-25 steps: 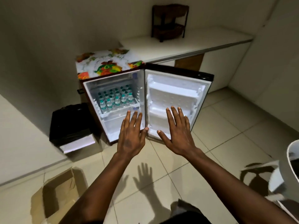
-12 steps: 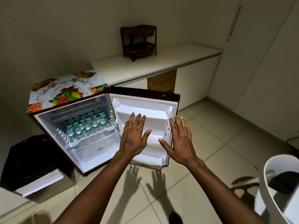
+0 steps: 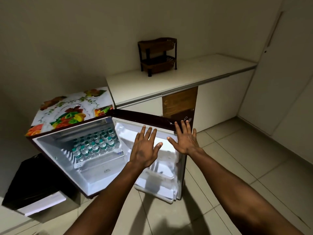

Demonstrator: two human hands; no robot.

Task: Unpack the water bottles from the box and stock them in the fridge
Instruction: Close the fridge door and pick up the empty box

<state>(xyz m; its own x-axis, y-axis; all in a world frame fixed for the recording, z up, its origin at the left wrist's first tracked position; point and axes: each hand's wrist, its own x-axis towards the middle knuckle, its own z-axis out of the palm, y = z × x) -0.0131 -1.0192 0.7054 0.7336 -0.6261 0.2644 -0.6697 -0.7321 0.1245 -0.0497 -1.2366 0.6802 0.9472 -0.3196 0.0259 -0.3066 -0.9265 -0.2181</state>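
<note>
Glossy dark fridge door (image 3: 144, 117), smooth white plastic liner, woven wicker rack (image 3: 157, 55).

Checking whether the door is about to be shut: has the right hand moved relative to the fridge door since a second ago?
Yes. The right hand has risen along the open fridge door, its fingertips now at the door's top edge.

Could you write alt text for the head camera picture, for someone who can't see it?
Two bare hands, left hand and right hand, spread open before a small open fridge with clear plastic water bottles on its shelf. A dark wicker two-tier rack stands on the white counter.
</note>
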